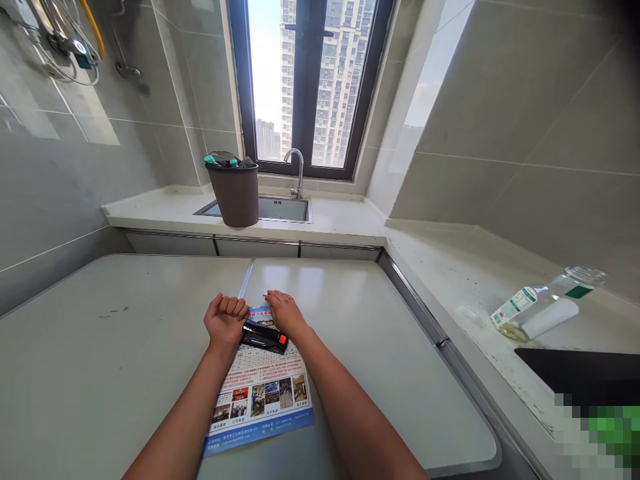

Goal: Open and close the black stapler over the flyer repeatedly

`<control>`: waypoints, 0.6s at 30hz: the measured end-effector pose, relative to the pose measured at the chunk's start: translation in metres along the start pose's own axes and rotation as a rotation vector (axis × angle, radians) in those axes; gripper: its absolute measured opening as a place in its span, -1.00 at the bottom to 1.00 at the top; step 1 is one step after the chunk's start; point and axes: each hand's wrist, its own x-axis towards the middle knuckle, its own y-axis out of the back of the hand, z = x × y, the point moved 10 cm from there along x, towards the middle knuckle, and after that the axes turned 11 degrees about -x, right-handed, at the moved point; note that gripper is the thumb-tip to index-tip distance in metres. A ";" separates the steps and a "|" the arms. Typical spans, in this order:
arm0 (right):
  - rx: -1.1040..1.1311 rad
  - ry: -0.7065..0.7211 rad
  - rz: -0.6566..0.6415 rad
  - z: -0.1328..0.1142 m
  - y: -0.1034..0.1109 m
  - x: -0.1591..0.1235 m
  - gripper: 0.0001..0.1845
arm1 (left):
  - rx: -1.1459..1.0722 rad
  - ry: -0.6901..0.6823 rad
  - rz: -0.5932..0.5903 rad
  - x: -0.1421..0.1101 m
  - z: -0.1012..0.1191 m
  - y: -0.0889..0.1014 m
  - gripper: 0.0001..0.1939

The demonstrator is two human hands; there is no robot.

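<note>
My left hand (227, 319) is closed in a fist at the left end of a black stapler (265, 337) with an orange tip. The stapler lies across a printed flyer (260, 380) with blue bands, red text and several small photos. At the flyer's top right is my right hand (286, 312), its fingers bent and pressed together. A tiny dark tip shows at those fingertips, too small to name. The flyer's upper left edge is partly hidden by my left hand.
Beneath the flyer is a pale board (150, 347) with a seam. Beyond it, a brown bin (234, 193) stands in front of a sink (285, 209) with a faucet (299, 175). A clear bottle (545, 300) lies on the right counter (440, 260), beside a black opening (580, 370).
</note>
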 end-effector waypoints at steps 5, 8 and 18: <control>0.079 0.007 0.021 -0.002 0.010 -0.002 -0.60 | -0.012 -0.002 0.009 -0.001 -0.001 -0.001 -0.41; 0.182 -0.068 0.162 0.006 0.039 -0.009 -0.67 | 0.000 -0.012 0.028 -0.001 0.000 -0.002 -0.40; 0.316 -0.145 0.182 0.029 0.078 -0.084 -0.90 | 0.029 -0.027 0.052 -0.001 0.001 0.002 -0.40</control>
